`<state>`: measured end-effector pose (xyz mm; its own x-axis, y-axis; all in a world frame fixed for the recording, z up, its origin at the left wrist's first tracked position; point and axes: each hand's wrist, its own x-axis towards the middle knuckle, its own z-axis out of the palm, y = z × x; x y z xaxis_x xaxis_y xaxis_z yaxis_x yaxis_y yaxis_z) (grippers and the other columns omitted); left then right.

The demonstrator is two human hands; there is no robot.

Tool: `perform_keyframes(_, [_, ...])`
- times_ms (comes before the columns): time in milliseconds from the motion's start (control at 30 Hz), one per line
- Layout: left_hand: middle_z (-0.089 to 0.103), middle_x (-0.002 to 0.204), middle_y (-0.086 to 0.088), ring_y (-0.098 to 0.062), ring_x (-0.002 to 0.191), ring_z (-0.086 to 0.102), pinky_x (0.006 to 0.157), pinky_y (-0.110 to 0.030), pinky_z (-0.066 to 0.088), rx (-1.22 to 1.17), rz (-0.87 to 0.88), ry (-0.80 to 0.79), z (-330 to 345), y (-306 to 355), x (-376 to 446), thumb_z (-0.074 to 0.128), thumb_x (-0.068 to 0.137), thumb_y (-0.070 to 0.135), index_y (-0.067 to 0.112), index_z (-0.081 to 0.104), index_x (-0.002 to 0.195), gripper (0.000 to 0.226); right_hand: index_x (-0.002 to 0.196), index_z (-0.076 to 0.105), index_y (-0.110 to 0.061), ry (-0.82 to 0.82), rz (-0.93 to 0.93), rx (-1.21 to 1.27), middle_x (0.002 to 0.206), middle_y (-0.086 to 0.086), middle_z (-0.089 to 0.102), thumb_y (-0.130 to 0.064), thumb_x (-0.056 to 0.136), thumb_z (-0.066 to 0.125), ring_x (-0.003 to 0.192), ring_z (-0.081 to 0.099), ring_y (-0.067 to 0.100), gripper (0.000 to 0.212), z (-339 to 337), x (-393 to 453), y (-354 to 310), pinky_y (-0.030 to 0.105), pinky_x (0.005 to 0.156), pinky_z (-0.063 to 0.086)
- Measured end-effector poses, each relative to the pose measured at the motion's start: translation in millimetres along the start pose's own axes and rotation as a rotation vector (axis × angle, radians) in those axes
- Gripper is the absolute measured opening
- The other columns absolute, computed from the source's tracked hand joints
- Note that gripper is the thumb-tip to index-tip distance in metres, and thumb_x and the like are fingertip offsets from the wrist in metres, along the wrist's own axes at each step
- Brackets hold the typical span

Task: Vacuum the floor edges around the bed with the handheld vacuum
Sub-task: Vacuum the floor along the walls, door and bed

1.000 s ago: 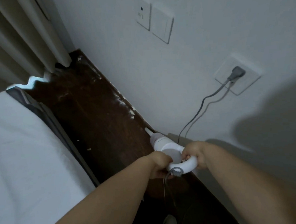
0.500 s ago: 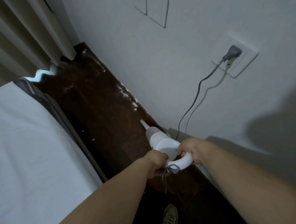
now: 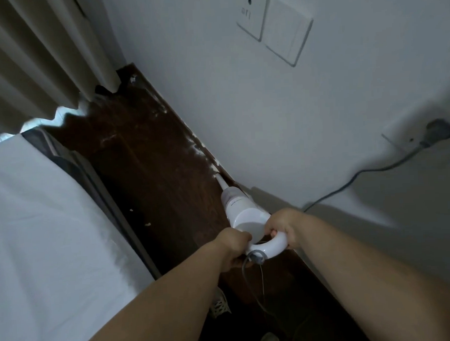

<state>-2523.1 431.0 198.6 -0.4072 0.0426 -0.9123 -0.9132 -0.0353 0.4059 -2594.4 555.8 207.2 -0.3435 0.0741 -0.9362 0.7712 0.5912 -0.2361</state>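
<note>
A white handheld vacuum [image 3: 240,211] points away from me along the dark wooden floor [image 3: 151,174]. Its thin nozzle tip touches the floor edge at the foot of the white wall [image 3: 241,104], next to white crumbs. My left hand [image 3: 234,244] grips the left end of the looped handle. My right hand [image 3: 283,226] grips the right side of that loop. The bed [image 3: 48,244], with a white sheet and a grey frame edge, lies to the left of the narrow floor strip.
Beige curtains [image 3: 30,58] hang at the far end of the strip. A grey plug [image 3: 437,133] sits in a wall socket at right, its cable trailing down to the vacuum. Two wall switches [image 3: 276,21] sit higher up. Small crumbs [image 3: 147,224] lie near the bed frame. My shoes [image 3: 220,303] show below.
The vacuum has slid forward along the wall edge, and its nozzle now reaches the white crumbs. Both hands kept their grip, and my view shifted forward.
</note>
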Motion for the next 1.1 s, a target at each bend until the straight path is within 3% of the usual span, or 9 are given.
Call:
perform_keyframes(100, [0.056,0.115,-0.021,-0.022,0.074,0.06,0.051,-0.029,0.055,-0.036,0.007,-0.013,-10.8,11.0,3.9,0.042,0.1,0.014,-0.002,0.039,0.133,0.036,0.095,0.054,-0.003,-0.025,-0.001,-0.061,0.075,0.011,0.05,0.005,0.087,0.051,0.058,0.047,0.018,0.012,1.5,-0.1,-18.7,0.03,0.048,0.041])
perform_keyframes(200, [0.057,0.109,-0.019,-0.022,0.075,0.061,0.061,-0.032,0.055,-0.066,0.001,-0.039,-17.0,17.3,6.3,0.042,0.1,0.013,-0.001,0.04,0.132,0.035,0.08,0.052,-0.005,-0.021,0.006,-0.124,0.073,0.011,0.048,0.005,0.088,0.049,0.058,0.045,0.02,0.013,1.6,3.9,-33.0,0.03,0.049,0.039])
perform_keyframes(333, [0.058,0.099,-0.018,-0.023,0.075,0.061,0.067,-0.035,0.055,-0.101,0.006,-0.043,-22.2,26.1,6.9,0.042,0.1,0.013,-0.002,0.04,0.132,0.036,0.09,0.054,-0.005,0.011,0.028,-0.135,0.073,0.011,0.048,0.004,0.085,0.053,0.058,0.046,0.021,0.011,1.7,12.5,-47.0,0.032,0.053,0.045])
perform_keyframes(533, [0.057,0.092,-0.015,-0.023,0.07,0.06,0.061,-0.035,0.054,-0.12,0.002,-0.052,-26.9,32.1,10.1,0.04,0.1,0.009,-0.003,0.038,0.134,0.036,0.082,0.052,-0.003,0.028,0.023,-0.169,0.073,0.013,0.049,0.008,0.083,0.051,0.059,0.046,0.022,0.011,2.1,12.9,-57.5,0.034,0.057,0.047])
perform_keyframes(733, [0.055,0.111,-0.019,-0.023,0.073,0.06,0.057,-0.034,0.054,-0.099,-0.035,-0.108,-11.4,35.8,0.8,0.039,0.099,0.007,-0.002,0.038,0.134,0.036,0.08,0.054,-0.001,0.063,0.031,-0.188,0.076,0.015,0.05,0.008,0.081,0.054,0.061,0.048,0.022,0.01,-11.2,6.2,-47.5,0.031,0.054,0.044])
perform_keyframes(900, [0.058,0.107,-0.018,-0.025,0.077,0.062,0.063,-0.035,0.055,-0.093,-0.04,-0.091,-8.7,33.6,1.2,0.04,0.099,0.009,-0.003,0.039,0.135,0.038,0.078,0.054,-0.001,0.058,0.015,-0.11,0.075,0.015,0.051,0.01,0.081,0.052,0.062,0.048,0.022,0.011,-12.8,6.9,-39.7,0.032,0.053,0.042])
perform_keyframes(1033, [0.057,0.119,-0.023,-0.025,0.076,0.06,0.058,-0.034,0.054,-0.104,-0.003,-0.044,-20.3,41.9,3.8,0.041,0.099,0.011,-0.003,0.042,0.135,0.038,0.074,0.05,-0.003,0.049,-0.002,-0.054,0.072,0.014,0.048,0.011,0.084,0.049,0.06,0.046,0.022,0.017,-4.5,12.8,-52.0,0.032,0.05,0.041])
perform_keyframes(1100, [0.058,0.112,-0.022,-0.025,0.075,0.059,0.059,-0.035,0.053,-0.116,-0.003,-0.023,-28.6,45.9,6.1,0.041,0.1,0.011,-0.003,0.041,0.134,0.037,0.07,0.049,-0.005,0.049,-0.013,-0.053,0.062,0.014,0.049,0.01,0.083,0.048,0.056,0.045,0.022,0.02,2.1,19.8,-60.4,0.028,0.046,0.04])
